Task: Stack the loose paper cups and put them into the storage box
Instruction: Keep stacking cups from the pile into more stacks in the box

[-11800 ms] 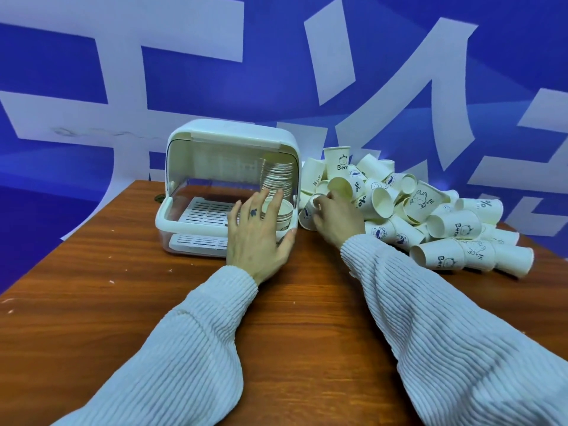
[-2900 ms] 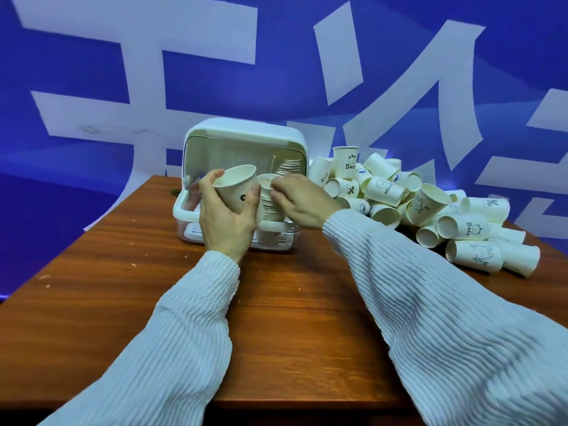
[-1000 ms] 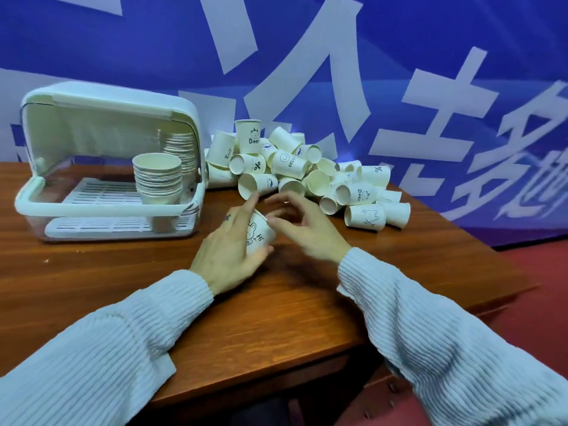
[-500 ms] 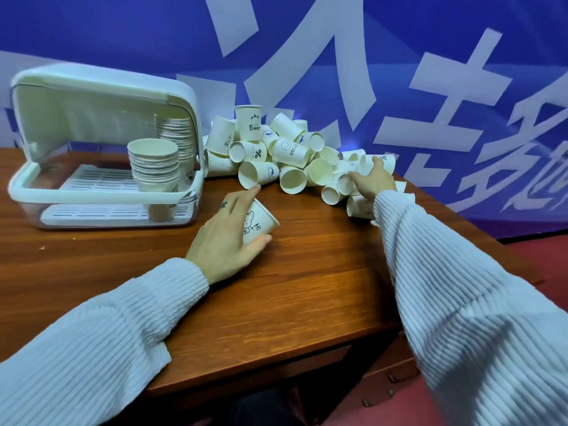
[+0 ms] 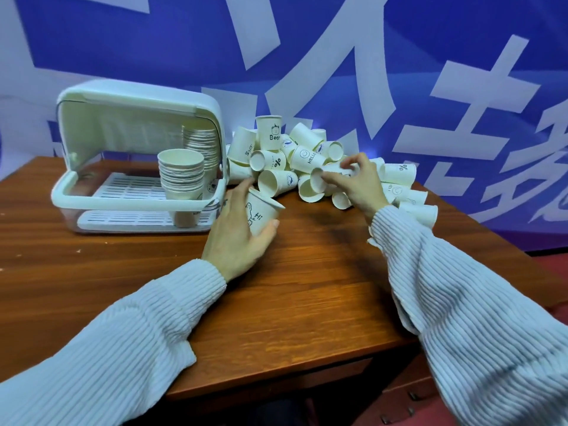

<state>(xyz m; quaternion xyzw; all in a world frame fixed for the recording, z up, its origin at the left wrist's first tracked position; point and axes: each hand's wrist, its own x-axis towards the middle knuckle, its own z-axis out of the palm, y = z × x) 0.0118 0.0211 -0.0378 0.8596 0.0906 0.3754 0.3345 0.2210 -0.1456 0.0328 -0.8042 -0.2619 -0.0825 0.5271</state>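
A blue backdrop (image 5: pixel 399 56) with broad white strokes hangs beyond both hands. Under them lies a wooden table (image 5: pixel 292 302), grained reddish-brown, its near edge running below the sleeves and its right corner falling away past the right forearm; bare wood shows between the two wrists. To the left of the left hand (image 5: pixel 236 238) stands the storage box (image 5: pixel 135 204), smooth white plastic with rounded corners, a domed lid raised open and a slatted tray. Inside it, a stack of cups (image 5: pixel 181 173) stands upright near the box's right wall, a taller stack (image 5: pixel 201 142) behind it. Beyond both hands lies the pile of loose cups (image 5: pixel 307 161), thin white paper cones with small prints, mostly tumbled on their sides. The left hand grips a "Hi" cup (image 5: pixel 261 212), tilted with its mouth toward the pile. The right hand (image 5: pixel 359 182) pinches a cup (image 5: pixel 325 176) at the pile's front, lying sideways.
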